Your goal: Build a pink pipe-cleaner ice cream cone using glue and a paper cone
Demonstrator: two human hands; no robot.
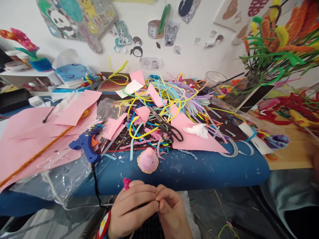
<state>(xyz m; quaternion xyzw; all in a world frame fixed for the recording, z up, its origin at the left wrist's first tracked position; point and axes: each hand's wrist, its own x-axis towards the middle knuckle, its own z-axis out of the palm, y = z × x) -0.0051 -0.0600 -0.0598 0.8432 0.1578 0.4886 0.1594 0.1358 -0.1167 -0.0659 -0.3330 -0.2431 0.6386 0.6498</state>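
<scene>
My left hand and my right hand meet in front of the table's near edge. Their fingertips are pinched together on something tiny and dark that I cannot make out. A magenta fuzzy ring sits on a finger of my left hand, and a red, white and yellow band is on that wrist. Just beyond my hands, a small pink cone with a yellowish edge stands on the blue table edge. To the left lies a blue glue gun with an orange trigger. Black-handled scissors rest behind the cone.
Pipe cleaners in many colours are heaped across the table. Pink sheets cover the left side, with clear plastic wrap over them. A vase of pipe-cleaner flowers stands right. Another person's sleeve shows at far right.
</scene>
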